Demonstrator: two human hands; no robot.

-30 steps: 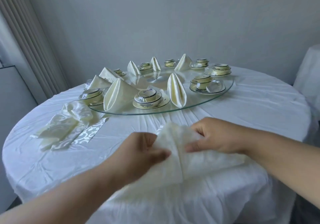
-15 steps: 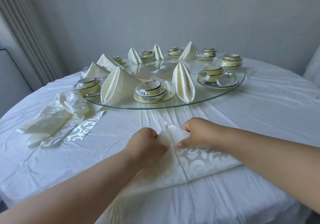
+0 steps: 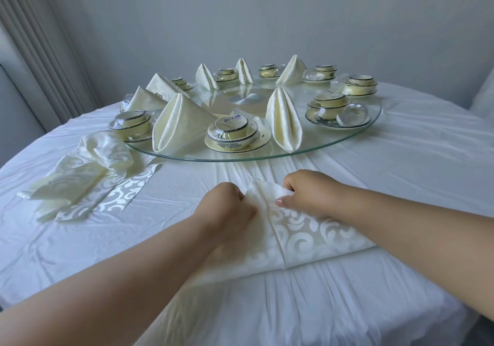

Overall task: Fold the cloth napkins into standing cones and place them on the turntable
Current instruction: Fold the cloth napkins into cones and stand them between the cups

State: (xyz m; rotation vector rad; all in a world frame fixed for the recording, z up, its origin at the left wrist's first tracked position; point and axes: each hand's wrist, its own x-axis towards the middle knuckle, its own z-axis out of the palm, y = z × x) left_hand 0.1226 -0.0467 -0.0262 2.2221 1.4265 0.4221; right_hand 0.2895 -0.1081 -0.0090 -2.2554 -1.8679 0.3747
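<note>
A cream patterned napkin (image 3: 302, 233) lies on the white tablecloth in front of me, folded to a point at its far end. My left hand (image 3: 227, 206) and my right hand (image 3: 307, 193) each pinch that far tip with curled fingers, one on each side of the centre fold. Beyond them sits the glass turntable (image 3: 347, 142). Several folded napkin cones stand on it, the nearest two being one at the left (image 3: 176, 121) and one at the right (image 3: 283, 118).
A loose pile of unfolded napkins (image 3: 80, 174) lies on the table at the left. Wrapped bowl-and-plate sets (image 3: 232, 134) ring the turntable between the cones. A curtain hangs at the far left, and a grey wall stands behind the round table.
The hands have moved forward and down, laying the napkin flat on the table. Its two sides now meet along a centre fold, and both hands have closed in on the far tip.
</note>
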